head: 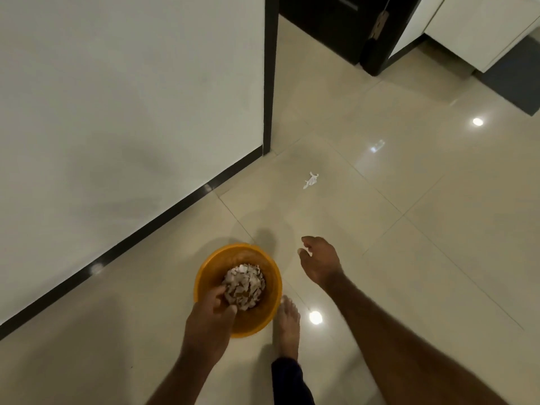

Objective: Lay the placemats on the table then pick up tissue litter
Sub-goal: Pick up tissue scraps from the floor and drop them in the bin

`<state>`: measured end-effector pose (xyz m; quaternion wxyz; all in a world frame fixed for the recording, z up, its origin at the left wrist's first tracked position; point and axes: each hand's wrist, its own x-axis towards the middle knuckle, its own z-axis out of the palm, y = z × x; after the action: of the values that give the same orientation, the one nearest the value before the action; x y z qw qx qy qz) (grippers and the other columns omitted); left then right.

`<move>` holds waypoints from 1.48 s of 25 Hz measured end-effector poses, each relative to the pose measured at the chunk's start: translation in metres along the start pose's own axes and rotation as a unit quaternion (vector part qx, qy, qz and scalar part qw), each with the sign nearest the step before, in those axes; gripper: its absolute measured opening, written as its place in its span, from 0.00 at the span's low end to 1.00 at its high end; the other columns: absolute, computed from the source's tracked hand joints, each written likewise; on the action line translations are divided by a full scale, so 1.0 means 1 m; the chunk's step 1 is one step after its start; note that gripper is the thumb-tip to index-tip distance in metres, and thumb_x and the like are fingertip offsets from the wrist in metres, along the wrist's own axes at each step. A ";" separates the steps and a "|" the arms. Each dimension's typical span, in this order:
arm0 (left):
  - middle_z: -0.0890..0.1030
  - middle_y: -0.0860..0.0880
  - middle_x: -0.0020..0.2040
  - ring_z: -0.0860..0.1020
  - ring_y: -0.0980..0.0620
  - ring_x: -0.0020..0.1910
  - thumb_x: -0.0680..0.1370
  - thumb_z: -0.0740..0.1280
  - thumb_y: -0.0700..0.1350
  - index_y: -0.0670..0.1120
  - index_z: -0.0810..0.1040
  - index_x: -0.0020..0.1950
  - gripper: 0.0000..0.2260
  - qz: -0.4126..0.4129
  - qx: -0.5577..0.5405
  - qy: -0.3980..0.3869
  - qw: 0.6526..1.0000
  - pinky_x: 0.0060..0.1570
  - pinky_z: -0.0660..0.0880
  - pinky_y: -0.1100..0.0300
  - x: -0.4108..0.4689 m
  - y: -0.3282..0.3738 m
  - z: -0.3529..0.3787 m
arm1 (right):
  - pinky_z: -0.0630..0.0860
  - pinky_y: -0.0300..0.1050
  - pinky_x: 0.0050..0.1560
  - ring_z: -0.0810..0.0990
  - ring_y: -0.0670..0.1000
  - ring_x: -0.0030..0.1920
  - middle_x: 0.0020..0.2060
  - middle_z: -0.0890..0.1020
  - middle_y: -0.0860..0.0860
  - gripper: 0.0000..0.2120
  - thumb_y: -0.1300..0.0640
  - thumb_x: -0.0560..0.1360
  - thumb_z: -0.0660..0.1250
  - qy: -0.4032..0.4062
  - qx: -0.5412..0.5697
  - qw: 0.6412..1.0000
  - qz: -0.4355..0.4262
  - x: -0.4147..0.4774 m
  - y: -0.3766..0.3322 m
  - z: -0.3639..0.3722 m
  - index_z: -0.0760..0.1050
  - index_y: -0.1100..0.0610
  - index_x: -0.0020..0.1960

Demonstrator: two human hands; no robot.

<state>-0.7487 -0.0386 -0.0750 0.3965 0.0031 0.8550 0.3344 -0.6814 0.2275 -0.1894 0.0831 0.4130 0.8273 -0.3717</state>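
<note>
One tissue (311, 180) lies well beyond the right grip (320, 263); left grip (209, 315) holds bowl (212, 266).

We could read no text, label, brand, number or sign anywhere in the view.
</note>
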 end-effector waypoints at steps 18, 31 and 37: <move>0.80 0.53 0.53 0.78 0.58 0.47 0.73 0.76 0.33 0.63 0.77 0.49 0.24 -0.129 -0.013 0.020 0.991 0.45 0.72 0.54 0.225 -0.078 0.101 | 0.70 0.52 0.68 0.71 0.62 0.68 0.67 0.74 0.59 0.22 0.62 0.74 0.63 0.066 -0.107 0.992 -0.016 0.438 0.123 0.089 0.70 0.62 0.68; 0.80 0.60 0.48 0.79 0.64 0.47 0.75 0.76 0.40 0.58 0.81 0.52 0.14 0.079 0.076 0.156 0.982 0.41 0.72 0.76 0.224 -0.063 0.112 | 0.75 0.48 0.56 0.80 0.62 0.55 0.53 0.82 0.59 0.15 0.66 0.75 0.65 0.037 -0.225 0.970 -0.085 0.422 0.120 0.130 0.80 0.58 0.60; 0.79 0.60 0.44 0.77 0.68 0.44 0.81 0.70 0.43 0.52 0.80 0.54 0.04 0.112 0.012 0.152 0.982 0.41 0.69 0.75 0.222 -0.047 0.088 | 0.73 0.43 0.46 0.81 0.59 0.50 0.49 0.83 0.57 0.12 0.65 0.74 0.64 0.059 -0.184 0.976 -0.104 0.333 0.088 0.140 0.81 0.58 0.55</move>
<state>-0.8287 0.0350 -0.2930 0.2221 0.0533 0.9034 0.3630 -0.8546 0.3725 -0.4855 0.0695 0.3240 0.9232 -0.1946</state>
